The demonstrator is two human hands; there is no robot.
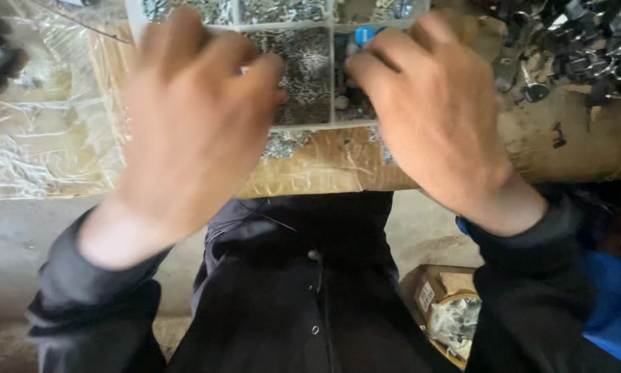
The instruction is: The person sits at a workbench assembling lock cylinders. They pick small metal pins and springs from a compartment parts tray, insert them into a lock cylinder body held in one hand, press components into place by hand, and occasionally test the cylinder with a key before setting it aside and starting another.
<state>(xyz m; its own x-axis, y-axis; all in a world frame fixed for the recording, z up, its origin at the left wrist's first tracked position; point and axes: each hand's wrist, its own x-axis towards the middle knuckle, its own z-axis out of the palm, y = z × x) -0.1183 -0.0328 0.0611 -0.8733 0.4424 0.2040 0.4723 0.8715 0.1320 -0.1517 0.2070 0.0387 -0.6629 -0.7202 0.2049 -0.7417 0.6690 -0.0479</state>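
Both hands hang over a clear plastic parts box [303, 127] on the workbench [324, 169] — its compartments full of small metal bits; the left hand [193, 131] curls its fingers down over the middle compartment, the right hand [431, 114] likewise beside it — whether either grips anything I cannot tell; a pile of dark metal hardware [587, 48] lies to the right.

A clear plastic compartment box [303, 126] lies flat beneath both hands, its cells filled with small silvery metal parts; a blue piece [363, 34] sits just beside the right hand [431, 114].
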